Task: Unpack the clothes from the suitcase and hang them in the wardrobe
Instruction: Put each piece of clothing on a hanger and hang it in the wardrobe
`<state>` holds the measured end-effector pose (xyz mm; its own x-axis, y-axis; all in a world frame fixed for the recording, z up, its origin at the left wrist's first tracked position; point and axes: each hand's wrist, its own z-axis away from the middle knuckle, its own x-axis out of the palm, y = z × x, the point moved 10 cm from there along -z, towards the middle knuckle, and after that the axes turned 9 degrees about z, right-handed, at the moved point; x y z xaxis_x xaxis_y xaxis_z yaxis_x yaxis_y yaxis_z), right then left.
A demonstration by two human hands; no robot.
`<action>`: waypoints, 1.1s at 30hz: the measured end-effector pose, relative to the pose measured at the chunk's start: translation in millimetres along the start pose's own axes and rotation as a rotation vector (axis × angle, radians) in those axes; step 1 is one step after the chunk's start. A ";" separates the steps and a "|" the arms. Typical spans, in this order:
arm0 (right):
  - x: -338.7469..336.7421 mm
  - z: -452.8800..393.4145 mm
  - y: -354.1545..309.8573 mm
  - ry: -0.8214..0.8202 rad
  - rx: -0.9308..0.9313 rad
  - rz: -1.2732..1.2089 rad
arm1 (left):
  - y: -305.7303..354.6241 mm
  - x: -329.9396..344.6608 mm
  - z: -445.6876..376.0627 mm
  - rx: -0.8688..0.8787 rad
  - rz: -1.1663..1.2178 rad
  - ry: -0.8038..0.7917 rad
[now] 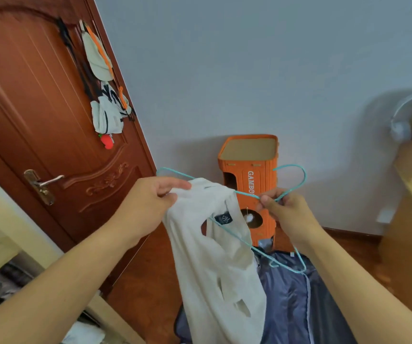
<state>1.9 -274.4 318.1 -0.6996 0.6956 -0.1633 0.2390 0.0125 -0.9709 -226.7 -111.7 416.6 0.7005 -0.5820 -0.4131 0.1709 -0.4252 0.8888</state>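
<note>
Two bare hands are being held up in front of a pale wall (249, 58), with a white garment between them. A carved brown door (38, 108) is standing at the left, and cloth bags (105, 105) are hanging from its upper part. A blue-grey suitcase (296, 301) is lying open on the wooden floor (147, 281) below the hands. An orange cardboard box (249, 167) is standing against the wall behind it, and a light wooden shelf unit (408, 219) is visible at the right edge. The white garment (212, 256) is being held in mid-air above the suitcase, partly threaded onto a teal wire hanger (291, 184). The left hand (150, 202) is closed on the garment's upper edge, with cloth being pinched between thumb and fingers at one end of the hanger. The right hand (284, 207) is gripping the hanger at its neck, just below the hook.
</note>
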 end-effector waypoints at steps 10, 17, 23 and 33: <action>-16.8 10.9 -22.2 -0.078 -0.062 0.249 | -21.1 18.2 12.8 -0.222 0.552 0.014; -32.5 7.3 -17.0 0.049 -0.052 0.140 | 14.7 2.9 -5.4 0.001 -0.127 0.035; -31.2 -9.4 -50.3 0.028 -0.156 0.231 | 93.9 49.5 0.8 0.685 -1.042 0.013; -17.4 31.5 -89.0 0.512 -0.662 0.585 | 93.5 40.6 -40.2 0.544 -1.042 0.039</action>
<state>-28.4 -310.3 401.8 -0.0187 0.9418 -0.3356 0.8836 -0.1416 -0.4464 -154.4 -147.3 490.9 0.4189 0.2394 -0.8759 0.3621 -0.9286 -0.0807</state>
